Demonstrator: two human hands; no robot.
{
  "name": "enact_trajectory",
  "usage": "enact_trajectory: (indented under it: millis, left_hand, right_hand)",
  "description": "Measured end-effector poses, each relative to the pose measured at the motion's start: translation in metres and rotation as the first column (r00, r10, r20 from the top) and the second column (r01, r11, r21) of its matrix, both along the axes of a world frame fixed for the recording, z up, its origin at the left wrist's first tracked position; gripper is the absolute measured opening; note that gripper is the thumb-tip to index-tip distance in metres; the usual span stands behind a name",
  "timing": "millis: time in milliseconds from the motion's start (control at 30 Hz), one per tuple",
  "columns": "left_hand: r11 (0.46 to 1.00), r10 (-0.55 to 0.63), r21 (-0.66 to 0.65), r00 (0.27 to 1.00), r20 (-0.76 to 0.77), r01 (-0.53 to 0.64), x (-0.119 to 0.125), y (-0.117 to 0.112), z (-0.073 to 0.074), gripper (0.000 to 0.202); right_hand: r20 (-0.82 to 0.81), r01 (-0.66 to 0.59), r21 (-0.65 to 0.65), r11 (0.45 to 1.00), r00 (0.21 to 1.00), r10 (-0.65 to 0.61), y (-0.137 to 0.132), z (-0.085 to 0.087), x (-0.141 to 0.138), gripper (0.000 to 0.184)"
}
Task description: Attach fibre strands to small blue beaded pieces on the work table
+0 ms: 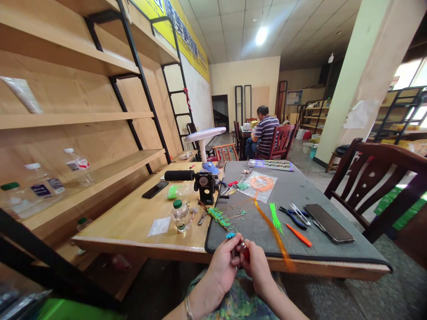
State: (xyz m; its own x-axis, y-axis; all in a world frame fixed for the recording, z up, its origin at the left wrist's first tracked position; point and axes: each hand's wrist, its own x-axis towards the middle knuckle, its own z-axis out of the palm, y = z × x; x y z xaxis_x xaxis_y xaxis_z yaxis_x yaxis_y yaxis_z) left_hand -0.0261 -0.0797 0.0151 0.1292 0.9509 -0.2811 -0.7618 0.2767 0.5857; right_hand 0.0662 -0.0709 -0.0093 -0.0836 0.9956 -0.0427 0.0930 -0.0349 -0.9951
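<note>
Both of my hands meet at the near edge of the table, just above my lap. My left hand [224, 263] is closed, with a small blue beaded or tufted piece [230, 235] at its thumb and fingertips. My right hand [258, 266] is closed round a red-handled tool [246, 252], whose working end is hidden among the fingers. Just beyond the left hand lies a green-and-blue tufted strand [218, 217] on the grey mat [247, 242]. Small loose beads [243, 212] are scattered beside it.
A black hand-cranked device [206, 189] and a water bottle [180, 216] stand left of centre. Rightward lie orange strands [271, 224], green strands [275, 218], blue-handled pliers [295, 218], an orange tool [299, 235] and a phone [329, 222]. Another person [265, 129] sits further back.
</note>
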Motion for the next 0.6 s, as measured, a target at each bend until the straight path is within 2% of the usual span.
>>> enact_trajectory:
  millis: [167,267,433,600]
  left_hand:
    - [1.000,-0.003,0.005,1.000,-0.005,0.003,0.0009,-0.0004,0.0007,0.020]
    - [1.000,0.000,0.003,1.000,-0.006,0.000,0.0006,-0.0004,-0.0002,0.020]
    - [1.000,-0.013,-0.004,1.000,-0.006,0.013,-0.0001,-0.0002,-0.0005,0.019]
    - [1.000,-0.017,-0.003,1.000,0.006,0.017,0.0001,0.0005,-0.0008,0.019]
  right_hand:
    - [-0.142,-0.055,-0.024,0.998,0.989,0.051,-0.0001,-0.0004,-0.0001,0.045]
    - [-0.139,-0.055,-0.025,0.998,0.989,0.051,-0.0012,0.0026,0.0006,0.044]
    - [-0.053,-0.048,0.073,0.996,0.997,0.052,-0.0025,0.0063,0.0029,0.039]
    - [-0.184,-0.047,-0.012,0.999,0.982,0.043,-0.0006,0.0007,0.0012,0.042]
